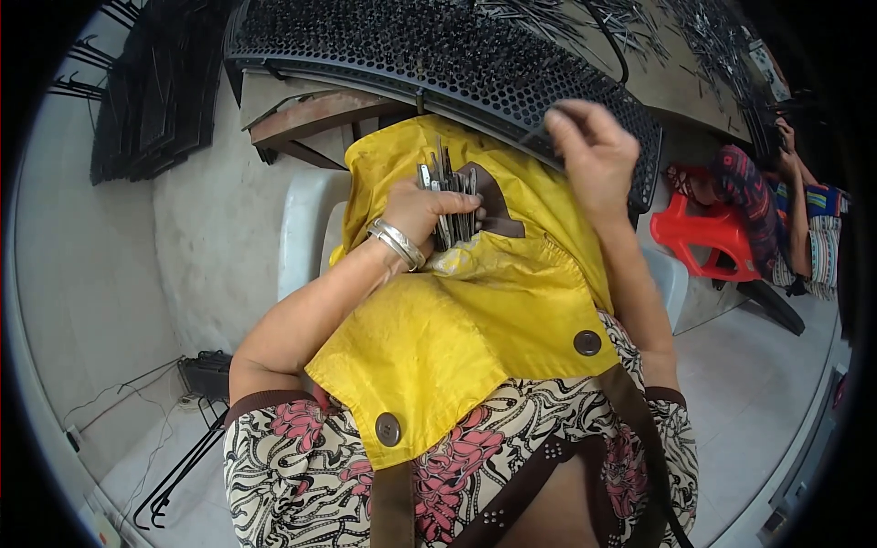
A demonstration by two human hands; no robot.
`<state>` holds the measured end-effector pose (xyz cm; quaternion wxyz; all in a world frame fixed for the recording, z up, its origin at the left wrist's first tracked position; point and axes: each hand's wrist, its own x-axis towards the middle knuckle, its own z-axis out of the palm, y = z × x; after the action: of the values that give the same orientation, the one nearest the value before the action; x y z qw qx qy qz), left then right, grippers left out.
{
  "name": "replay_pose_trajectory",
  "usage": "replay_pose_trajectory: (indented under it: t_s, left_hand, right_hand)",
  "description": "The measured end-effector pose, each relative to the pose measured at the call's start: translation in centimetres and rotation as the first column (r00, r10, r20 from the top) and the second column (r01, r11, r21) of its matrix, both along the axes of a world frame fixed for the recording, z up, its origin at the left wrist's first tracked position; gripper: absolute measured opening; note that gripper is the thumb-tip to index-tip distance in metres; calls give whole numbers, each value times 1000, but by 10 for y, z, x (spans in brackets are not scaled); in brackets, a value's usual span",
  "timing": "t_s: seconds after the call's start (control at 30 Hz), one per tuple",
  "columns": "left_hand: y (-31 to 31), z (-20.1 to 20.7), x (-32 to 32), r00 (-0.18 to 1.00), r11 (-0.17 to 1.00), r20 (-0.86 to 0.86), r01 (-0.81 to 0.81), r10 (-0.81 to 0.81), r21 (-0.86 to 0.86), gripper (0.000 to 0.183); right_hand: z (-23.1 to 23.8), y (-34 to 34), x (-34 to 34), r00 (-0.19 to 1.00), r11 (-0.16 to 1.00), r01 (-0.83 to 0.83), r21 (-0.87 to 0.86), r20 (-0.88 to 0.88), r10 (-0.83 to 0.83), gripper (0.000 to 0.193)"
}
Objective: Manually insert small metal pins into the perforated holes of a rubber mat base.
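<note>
My left hand, with bangles on its wrist, is closed round a bundle of thin metal strips above my lap. The strips stand roughly upright, their ends sticking out over and under the thumb. My right hand is raised at the near edge of a black perforated rack, thumb and fingers pinched together. Something thin and greyish may be at those fingertips, but it is too blurred to make out. Many small dark pieces stand in the rack's holes, densest at its left and far side. A yellow apron covers my lap.
Loose thin metal pieces lie scattered on the table beyond the rack. Stacked black perforated panels hang at the left wall. At right, another person sits near a red plastic stool. A pale chair is under me.
</note>
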<state>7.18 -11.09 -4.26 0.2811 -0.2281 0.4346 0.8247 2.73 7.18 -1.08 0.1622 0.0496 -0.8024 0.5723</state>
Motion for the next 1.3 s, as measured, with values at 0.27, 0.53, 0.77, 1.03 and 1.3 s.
replay_pose_trajectory:
  t_s: [0.27, 0.53, 0.77, 1.03, 1.3]
  left_hand:
    - [2, 1, 0, 995, 996, -30, 91, -90, 11, 14]
    - [2, 2, 1, 995, 994, -28, 98, -99, -38, 14]
    - [2, 0, 1, 1000, 1000, -11, 22, -22, 15, 16]
    - [4, 2, 1, 992, 999, -117, 38, -36, 9, 18]
    - [3, -2, 1, 1000, 999, -17, 17, -16, 40, 16]
  right_hand:
    - [-6, 13, -50, 867, 910, 246, 334, -495, -53, 11]
    - [-18, 8, -52, 814, 776, 198, 599, -541, 210, 12]
    - [-19, -5, -3, 924, 809, -33, 587, -291, 249, 17]
    - [-12, -22, 30, 799, 896, -336, -289, 416, 434, 12]
    - [0, -7, 4, 972, 959, -93, -267, 184, 145, 10]
